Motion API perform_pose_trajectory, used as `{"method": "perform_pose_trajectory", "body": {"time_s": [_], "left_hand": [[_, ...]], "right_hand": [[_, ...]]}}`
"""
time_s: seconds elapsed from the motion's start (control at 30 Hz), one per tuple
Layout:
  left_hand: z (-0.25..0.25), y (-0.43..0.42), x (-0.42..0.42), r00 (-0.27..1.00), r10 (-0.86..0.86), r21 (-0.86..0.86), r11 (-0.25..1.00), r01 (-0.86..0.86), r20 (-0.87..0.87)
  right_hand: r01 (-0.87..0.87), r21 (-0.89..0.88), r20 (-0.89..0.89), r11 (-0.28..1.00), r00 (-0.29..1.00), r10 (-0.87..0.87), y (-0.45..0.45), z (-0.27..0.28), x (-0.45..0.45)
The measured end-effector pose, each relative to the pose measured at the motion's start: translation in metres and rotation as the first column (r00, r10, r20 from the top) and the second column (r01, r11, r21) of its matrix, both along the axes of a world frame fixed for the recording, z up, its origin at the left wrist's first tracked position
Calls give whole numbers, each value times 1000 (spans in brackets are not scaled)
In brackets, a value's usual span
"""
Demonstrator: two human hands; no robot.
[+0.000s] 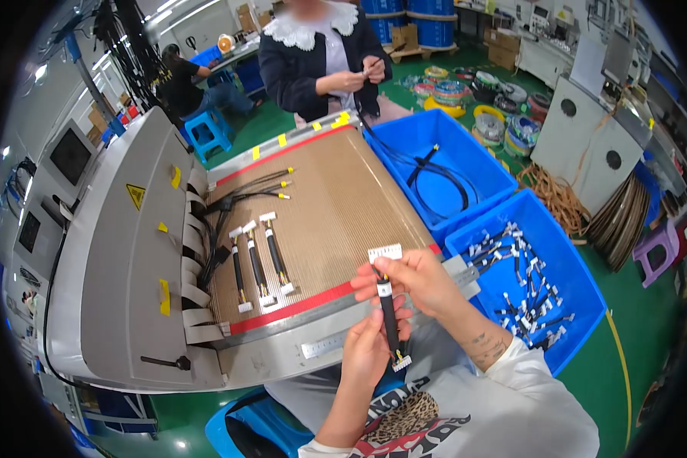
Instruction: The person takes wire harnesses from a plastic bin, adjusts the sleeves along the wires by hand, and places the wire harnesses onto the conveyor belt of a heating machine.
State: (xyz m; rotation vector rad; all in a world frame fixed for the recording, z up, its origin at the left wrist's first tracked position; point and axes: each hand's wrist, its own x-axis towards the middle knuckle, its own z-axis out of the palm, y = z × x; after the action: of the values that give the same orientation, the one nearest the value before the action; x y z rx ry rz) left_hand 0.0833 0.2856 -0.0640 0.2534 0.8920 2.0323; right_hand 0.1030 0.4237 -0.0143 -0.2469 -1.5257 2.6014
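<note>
A short wire harness (389, 317) in black sleeving is held in front of me, tilted slightly, with a white connector at each end and a white label near the upper one. My right hand (420, 281) pinches it just below the upper connector. Lower down, the fingers of my left hand (366, 347) close around the sleeve above the bottom connector. Several similar harnesses (256, 263) lie side by side on the ribbed brown conveyor belt (343, 198). Behind them, longer black cables (244, 187) with yellow-tipped ends come out from the machine's flaps.
A blue bin (572, 305) at my right holds many short harnesses. Another blue bin (450, 126) beyond it contains a coiled black cable. A grey machine housing (122, 259) stands at the left. Across the belt, a co-worker (320, 69) handles a thin dark item.
</note>
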Motion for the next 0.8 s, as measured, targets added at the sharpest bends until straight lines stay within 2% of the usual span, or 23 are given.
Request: {"method": "perform_pose_trajectory", "body": {"time_s": [0.1,0.2,0.23,0.27,0.3,0.33,0.37,0.4,0.43,0.47,0.53,0.67,0.8], "left_hand": [[9,0,-6,888,297,3,949,-317,-352],[9,-15,-24,736,204,-51,950,-308,-646],[23,-15,-21,772,185,-29,966,-255,-608],[28,-16,-21,799,133,-86,971,-225,-586],[31,-17,-23,824,80,-140,972,-189,-561],[33,-17,-23,846,24,-193,970,-149,-532],[27,-15,-23,796,67,-172,962,-211,-602],[29,-15,-22,858,49,-200,964,-174,-511],[32,-17,-21,910,32,-224,965,-136,-414],[34,-18,-20,951,15,-246,965,-95,-309],[30,-16,-25,935,103,-207,961,-180,-338],[28,-12,-40,873,314,-79,927,-368,-374],[39,-14,-48,855,340,-68,916,-395,-391]], "right_hand": [[26,100,-5,995,1000,-26,-5,0,15],[-19,218,-1,976,1000,20,-15,-5,26],[-18,275,-13,961,1000,23,-21,-14,28],[-15,329,-24,944,999,24,-27,-22,31],[-18,258,13,966,1000,15,-33,-27,33],[-38,324,19,945,999,34,-33,-30,34],[-57,387,25,921,998,51,-33,-33,36],[-74,448,30,891,997,68,-32,-34,36],[-225,578,180,785,973,146,-25,-21,38],[-228,436,148,870,972,181,-27,-22,39],[-243,116,73,963,969,235,-34,-27,41],[-323,196,89,926,946,312,-39,-35,45],[-298,312,119,902,954,274,-43,-42,52]]}}
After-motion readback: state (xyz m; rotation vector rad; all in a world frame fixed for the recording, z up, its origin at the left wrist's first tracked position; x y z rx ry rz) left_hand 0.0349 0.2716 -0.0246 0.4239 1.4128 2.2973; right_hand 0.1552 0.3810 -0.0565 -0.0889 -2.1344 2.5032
